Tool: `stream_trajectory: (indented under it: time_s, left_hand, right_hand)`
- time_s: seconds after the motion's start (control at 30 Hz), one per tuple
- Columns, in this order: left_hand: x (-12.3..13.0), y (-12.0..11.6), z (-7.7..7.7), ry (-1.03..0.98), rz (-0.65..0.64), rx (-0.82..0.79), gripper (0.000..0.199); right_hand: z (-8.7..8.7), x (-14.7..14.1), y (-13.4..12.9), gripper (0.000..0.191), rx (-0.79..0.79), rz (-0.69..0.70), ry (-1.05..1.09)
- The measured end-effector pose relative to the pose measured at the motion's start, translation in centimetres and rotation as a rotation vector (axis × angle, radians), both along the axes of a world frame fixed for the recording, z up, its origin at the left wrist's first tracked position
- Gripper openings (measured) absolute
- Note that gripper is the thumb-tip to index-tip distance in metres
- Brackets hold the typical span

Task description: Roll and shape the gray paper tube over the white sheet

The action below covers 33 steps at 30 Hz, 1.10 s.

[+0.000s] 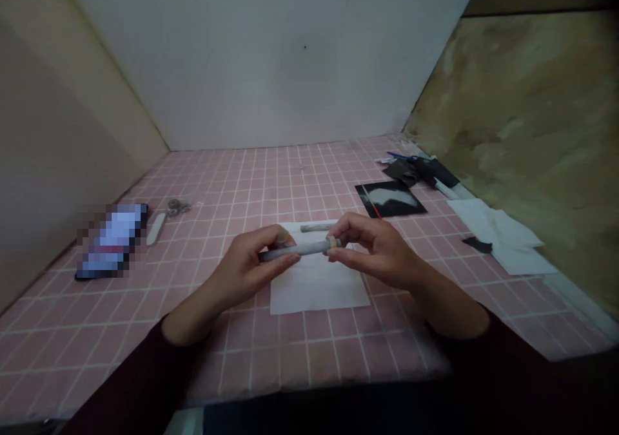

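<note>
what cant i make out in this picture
Head view, grey rod: partly covered by the left hand.
Head view, second rod on the white paper: right end hidden behind the right hand.
Head view, phone: display unreadable under pixelated blocks.
Head view, small grey items: too small and blurred to identify.
Head view, dark sleeves: cut off by the bottom edge.

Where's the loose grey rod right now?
In the head view, the loose grey rod lies centrally on the white paper's far part, beyond the held rod, just left of the right hand.
</note>
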<state>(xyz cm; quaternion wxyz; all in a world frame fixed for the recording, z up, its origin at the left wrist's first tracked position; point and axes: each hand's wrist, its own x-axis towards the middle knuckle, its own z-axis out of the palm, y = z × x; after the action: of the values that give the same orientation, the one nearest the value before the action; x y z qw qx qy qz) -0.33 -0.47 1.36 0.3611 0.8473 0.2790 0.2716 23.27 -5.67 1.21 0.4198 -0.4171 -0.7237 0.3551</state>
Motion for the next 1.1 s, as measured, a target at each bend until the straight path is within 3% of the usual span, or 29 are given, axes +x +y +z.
stream_trajectory:
  time_s: [0.23, 0.33, 0.47, 0.6, 0.8, 0.93, 1.1]
  left_hand:
    - [0.12, -0.21, 0.06, -0.063, 0.011, 0.411, 0.006]
    - [0.11, -0.12, -0.05, -0.095, 0.057, 0.458, 0.008]
    - [0.20, -0.22, -0.20, -0.085, -0.013, 0.475, 0.007]
    - [0.14, -0.20, -0.02, -0.120, 0.056, 0.514, 0.010]
    - [0.08, -0.11, 0.10, -0.030, -0.037, 0.435, 0.006]
    - [-0.26, -0.03, 0.23, -0.035, 0.044, 0.380, 0.011]
    - [-0.08, 0.02, 0.25, 0.045, -0.060, 0.086, 0.024]
  right_hand:
    - [-0.25, 0.07, 0.34, 0.022, -0.264, 0.087, 0.191]
    - [-0.32, 0.15, 0.41, 0.022, -0.270, 0.063, 0.277]
    - [-0.25, 0.02, 0.32, 0.021, -0.279, 0.129, 0.212]
    - [-0.03, 0.34, 0.32, 0.021, -0.248, 0.049, 0.246]
    - [-0.04, 0.06, 0.15, 0.017, -0.094, 0.077, 0.021]
    - [0.17, 0.30, 0.10, 0.015, 0.067, 0.007, 0.066]
    - [-0.04, 0.22, 0.11, 0.013, 0.167, 0.070, -0.117]
